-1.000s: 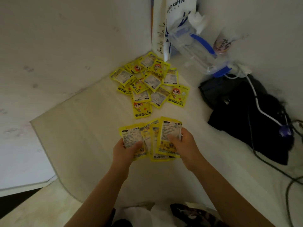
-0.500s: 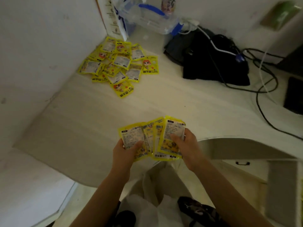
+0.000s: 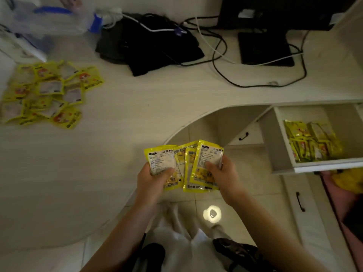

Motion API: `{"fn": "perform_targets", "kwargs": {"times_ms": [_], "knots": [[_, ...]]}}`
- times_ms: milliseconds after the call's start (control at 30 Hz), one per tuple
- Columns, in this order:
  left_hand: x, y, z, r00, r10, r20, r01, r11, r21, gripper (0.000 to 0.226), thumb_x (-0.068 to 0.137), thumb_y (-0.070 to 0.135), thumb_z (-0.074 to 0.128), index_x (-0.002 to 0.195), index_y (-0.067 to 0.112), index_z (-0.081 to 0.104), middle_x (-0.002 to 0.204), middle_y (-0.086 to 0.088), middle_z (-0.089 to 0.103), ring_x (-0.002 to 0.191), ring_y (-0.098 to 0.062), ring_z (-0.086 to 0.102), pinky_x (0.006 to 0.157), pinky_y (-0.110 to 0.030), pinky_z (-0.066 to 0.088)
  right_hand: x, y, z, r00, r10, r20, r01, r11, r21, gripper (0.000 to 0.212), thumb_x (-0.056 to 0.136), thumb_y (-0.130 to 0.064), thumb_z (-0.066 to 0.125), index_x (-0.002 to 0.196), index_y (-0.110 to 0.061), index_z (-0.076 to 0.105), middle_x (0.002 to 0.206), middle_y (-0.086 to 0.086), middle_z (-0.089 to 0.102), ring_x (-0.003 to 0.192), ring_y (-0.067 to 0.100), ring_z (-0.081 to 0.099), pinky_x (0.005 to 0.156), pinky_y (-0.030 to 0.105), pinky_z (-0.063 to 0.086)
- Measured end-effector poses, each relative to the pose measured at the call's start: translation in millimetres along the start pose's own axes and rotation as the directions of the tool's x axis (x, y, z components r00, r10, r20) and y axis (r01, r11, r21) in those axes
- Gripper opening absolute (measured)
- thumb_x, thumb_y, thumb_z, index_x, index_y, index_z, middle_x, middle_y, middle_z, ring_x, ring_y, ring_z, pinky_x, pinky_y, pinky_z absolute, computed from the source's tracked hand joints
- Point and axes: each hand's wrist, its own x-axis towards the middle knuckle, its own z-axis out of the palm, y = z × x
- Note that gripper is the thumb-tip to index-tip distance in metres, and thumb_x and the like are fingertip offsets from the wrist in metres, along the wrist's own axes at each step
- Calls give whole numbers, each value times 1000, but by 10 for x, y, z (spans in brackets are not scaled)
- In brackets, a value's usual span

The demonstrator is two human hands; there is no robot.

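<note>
I hold a fan of several yellow snack packets [image 3: 185, 163] in both hands, over the curved front edge of the desk. My left hand [image 3: 152, 178] grips the leftmost packet with the thumb across its white label. My right hand [image 3: 223, 174] pinches the rightmost packet, thumb on its front. A loose pile of the same yellow packets [image 3: 49, 93] lies on the desk at the far left. More yellow packets [image 3: 312, 141] lie in an open white drawer [image 3: 284, 152] at the right.
A black cloth bundle [image 3: 149, 48] with cables lies at the back of the white desk [image 3: 98, 154]. A monitor base [image 3: 265, 48] and a clear plastic container [image 3: 49, 22] stand at the back. Closed drawers with black handles [image 3: 300, 202] sit below the open one.
The view has swung right: the packet pile slid to the far left, and the open drawer with packets came into sight. Both hands keep the same hold on the fan.
</note>
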Motion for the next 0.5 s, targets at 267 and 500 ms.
{"fn": "perform_targets", "kwargs": {"times_ms": [267,500], "knots": [[-676,-199,970,990,15,143,-35,990,137,29,79,14,76,104,18,62,96,4,69,82,-6,64,62,-21,45,-400,523,-1114,987,38,-157,-20,993,117,22,91,-3,57,111,-13,57,96,0,69,84,14,67,62,19,53],[-1406,-482,1940,969,13,248,-66,977,205,28,79,15,76,103,18,62,93,5,70,82,-8,66,61,-21,45,-801,969,-2226,951,117,-285,-54,974,218,24,91,-7,58,114,-12,56,102,5,68,92,23,67,81,41,58]]}}
